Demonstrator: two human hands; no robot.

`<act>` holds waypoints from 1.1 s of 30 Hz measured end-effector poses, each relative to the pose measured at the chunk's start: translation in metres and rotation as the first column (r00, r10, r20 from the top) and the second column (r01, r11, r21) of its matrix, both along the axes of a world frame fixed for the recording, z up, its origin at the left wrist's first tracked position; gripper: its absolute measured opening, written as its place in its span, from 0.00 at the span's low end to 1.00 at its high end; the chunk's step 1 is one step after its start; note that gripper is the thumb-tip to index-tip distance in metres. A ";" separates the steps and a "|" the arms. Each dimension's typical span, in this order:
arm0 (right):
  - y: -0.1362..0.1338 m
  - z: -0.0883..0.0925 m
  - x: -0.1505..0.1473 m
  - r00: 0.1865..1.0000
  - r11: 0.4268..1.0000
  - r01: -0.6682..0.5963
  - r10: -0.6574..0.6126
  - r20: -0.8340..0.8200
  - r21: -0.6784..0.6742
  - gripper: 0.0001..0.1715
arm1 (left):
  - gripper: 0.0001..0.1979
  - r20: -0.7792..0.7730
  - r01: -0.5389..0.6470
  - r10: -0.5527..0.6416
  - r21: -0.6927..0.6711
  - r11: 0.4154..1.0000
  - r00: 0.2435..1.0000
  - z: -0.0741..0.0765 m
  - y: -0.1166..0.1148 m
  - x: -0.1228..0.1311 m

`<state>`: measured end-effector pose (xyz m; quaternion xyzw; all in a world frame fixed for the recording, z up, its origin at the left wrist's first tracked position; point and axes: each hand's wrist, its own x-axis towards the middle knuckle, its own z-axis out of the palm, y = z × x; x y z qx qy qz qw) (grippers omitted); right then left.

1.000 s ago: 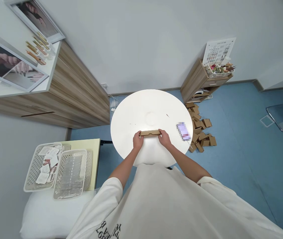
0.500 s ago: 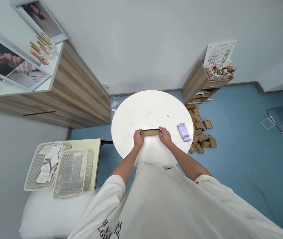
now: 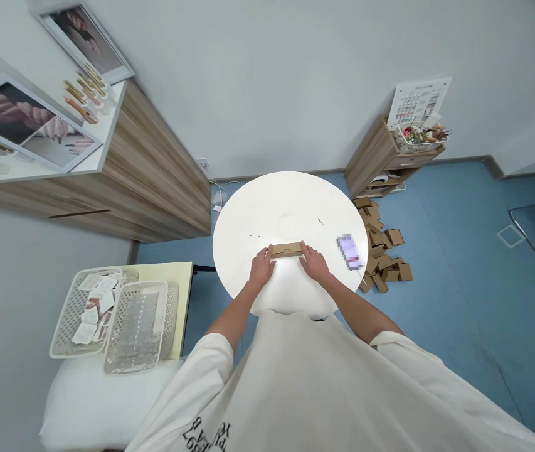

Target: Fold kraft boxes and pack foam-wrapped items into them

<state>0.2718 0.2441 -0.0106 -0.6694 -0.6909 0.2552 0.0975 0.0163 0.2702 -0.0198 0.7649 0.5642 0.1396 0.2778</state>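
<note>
A small, long cardboard box [image 3: 286,250] lies on the round white table [image 3: 290,196], its lid shut and a tab notch showing on the side toward me. My left hand [image 3: 261,267] grips its left end, fingers at the upper corner and thumb nearer to me. At the right end my right hand [image 3: 314,263] holds the box in the same way. What is inside the box is hidden.
A phone, pixelated [image 3: 350,252], lies at the table's right side. Several cardboard boxes [image 3: 380,251] are heaped on the floor to the right. White baskets [image 3: 140,289] with packets and clear items stand at left, below a wooden cabinet [image 3: 164,157].
The box's lid has come down; the open inside seen before is now covered. My hands have shifted from the box's inner edges to its two outer ends.
</note>
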 end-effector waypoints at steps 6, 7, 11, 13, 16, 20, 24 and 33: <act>-0.009 -0.003 0.003 1.000 0.997 -0.018 0.016 -0.026 -0.079 0.45 | 0.42 -0.006 0.003 -0.004 -0.052 0.999 1.000 -0.001 -0.014 0.003; -0.008 -0.002 0.002 0.998 0.997 -0.007 0.003 -0.057 -0.077 0.45 | 0.42 0.033 -0.015 0.017 -0.058 0.998 0.999 -0.001 -0.013 0.004; 0.003 0.002 -0.003 0.951 0.983 0.162 -0.178 -0.253 -0.084 0.42 | 0.40 0.230 -0.219 0.253 -0.164 0.962 0.940 0.001 0.001 0.012; 0.009 0.005 -0.006 0.885 0.954 0.271 -0.298 -0.356 -0.126 0.40 | 0.40 0.308 -0.292 0.383 -0.303 0.907 0.871 0.002 0.008 0.016; 0.013 0.010 -0.011 0.796 0.921 0.337 -0.389 -0.463 -0.195 0.38 | 0.42 0.389 -0.254 0.440 -0.445 0.859 0.809 0.002 0.011 0.019; -0.003 0.011 -0.012 0.762 0.906 0.362 -0.422 -0.490 -0.218 0.34 | 0.42 0.440 -0.226 0.427 -0.438 0.870 0.790 -0.003 -0.005 0.014; -0.033 0.000 -0.011 0.764 0.902 0.359 -0.431 -0.480 -0.239 0.32 | 0.42 0.429 -0.217 0.415 -0.438 0.872 0.802 -0.015 -0.034 0.007; -0.063 -0.020 -0.017 0.820 0.875 0.380 -0.469 -0.329 -0.301 0.32 | 0.39 0.318 -0.235 0.441 -0.519 0.822 0.839 -0.036 -0.060 -0.003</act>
